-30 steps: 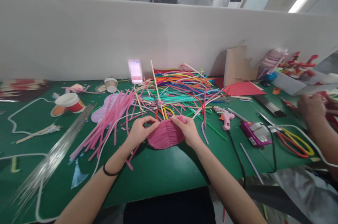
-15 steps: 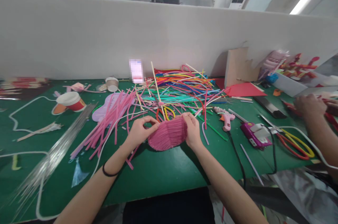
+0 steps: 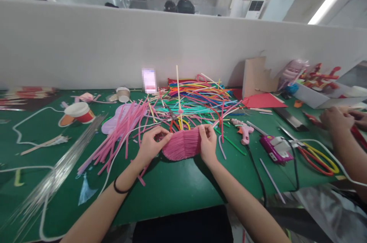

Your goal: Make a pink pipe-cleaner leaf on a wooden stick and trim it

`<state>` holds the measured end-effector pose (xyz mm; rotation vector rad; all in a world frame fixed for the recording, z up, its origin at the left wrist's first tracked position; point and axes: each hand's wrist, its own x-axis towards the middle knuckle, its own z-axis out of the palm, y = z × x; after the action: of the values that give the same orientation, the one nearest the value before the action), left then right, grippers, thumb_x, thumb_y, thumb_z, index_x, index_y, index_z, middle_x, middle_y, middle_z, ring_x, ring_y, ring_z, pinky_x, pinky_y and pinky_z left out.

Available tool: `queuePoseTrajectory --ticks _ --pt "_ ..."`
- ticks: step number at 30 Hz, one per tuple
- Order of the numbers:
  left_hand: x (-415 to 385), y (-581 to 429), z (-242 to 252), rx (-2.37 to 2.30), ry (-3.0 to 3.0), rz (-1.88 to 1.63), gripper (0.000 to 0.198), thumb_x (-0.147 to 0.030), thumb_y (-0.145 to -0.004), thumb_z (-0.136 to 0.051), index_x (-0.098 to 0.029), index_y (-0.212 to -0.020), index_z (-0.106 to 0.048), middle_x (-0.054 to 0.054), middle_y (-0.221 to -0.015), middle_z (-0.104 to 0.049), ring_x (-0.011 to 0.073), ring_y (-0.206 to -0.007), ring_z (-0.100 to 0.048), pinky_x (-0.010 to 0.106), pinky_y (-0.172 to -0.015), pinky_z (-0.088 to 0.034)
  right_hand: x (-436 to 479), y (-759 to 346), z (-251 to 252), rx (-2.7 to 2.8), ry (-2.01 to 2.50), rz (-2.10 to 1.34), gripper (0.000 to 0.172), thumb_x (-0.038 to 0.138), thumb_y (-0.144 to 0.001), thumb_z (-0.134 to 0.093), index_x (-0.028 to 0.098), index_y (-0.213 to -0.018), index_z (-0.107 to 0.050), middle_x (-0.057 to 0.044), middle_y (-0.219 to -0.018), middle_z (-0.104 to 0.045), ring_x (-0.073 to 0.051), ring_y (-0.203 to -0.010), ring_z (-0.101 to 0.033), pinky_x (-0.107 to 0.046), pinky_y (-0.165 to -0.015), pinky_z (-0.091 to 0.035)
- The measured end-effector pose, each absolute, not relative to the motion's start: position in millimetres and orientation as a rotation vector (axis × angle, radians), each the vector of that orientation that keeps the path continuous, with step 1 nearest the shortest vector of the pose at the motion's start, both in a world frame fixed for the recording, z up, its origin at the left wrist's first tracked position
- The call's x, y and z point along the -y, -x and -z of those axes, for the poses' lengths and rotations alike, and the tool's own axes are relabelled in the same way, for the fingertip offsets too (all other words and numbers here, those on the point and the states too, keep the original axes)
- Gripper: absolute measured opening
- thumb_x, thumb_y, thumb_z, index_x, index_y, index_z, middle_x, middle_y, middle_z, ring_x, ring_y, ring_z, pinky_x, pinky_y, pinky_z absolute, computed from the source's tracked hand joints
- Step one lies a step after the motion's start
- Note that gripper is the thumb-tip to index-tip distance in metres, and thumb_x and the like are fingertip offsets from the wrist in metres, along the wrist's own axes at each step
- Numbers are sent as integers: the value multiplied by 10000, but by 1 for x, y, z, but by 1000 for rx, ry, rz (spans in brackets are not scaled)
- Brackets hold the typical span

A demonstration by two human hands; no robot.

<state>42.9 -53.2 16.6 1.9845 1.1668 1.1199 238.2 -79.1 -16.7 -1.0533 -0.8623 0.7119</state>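
Between my hands is a pink ribbed fan-shaped piece (image 3: 182,146), which looks made of pipe cleaners laid side by side, with a seam down its middle. My left hand (image 3: 153,143) pinches its left edge between thumb and index finger. The right edge is gripped by my right hand (image 3: 207,140), thumb in front and fingers behind. A pale stick (image 3: 179,90) rises behind the piece's top edge; whether it is joined to the piece I cannot tell. Scissors (image 3: 173,120) with red and yellow handles lie just beyond, partly covered by the piece.
Loose pink pipe cleaners (image 3: 120,136) and a colourful pile (image 3: 200,92) lie on the green table (image 3: 183,193). To the right are a pink glue gun (image 3: 245,131), a purple power strip (image 3: 275,149) and large scissors (image 3: 318,157). A co-worker's hands (image 3: 338,122) work at the far right.
The pink piece has turned slightly, its lower edge now a little higher, and the pale stick stands more upright. Both hands keep their hold. The whole view has shifted a little.
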Motion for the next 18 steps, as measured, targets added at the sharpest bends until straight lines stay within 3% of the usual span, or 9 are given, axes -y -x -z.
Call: queuePoseTrajectory --ticks 7,18 --pt "45 -30 -22 -1174 -2032 -1027 236 -407 -806 -616 -204 -825 -733 29 -750 -716 158 -629 -607 260 -568 -462 74 -249 20 808 1081 -664 276 486 -843 -564 213 -822 -540 -1 -786 -603 -151 -718 -549 -273 -705 -444" --pt "40 -27 -22 -1224 -1939 -1048 207 -410 -759 -695 -215 -794 -754 36 -816 -753 206 -752 -668 292 -671 -494 74 -251 16 842 1044 -684 229 442 -853 -577 214 -827 -561 4 -787 -605 -149 -713 -555 -273 -697 -431"
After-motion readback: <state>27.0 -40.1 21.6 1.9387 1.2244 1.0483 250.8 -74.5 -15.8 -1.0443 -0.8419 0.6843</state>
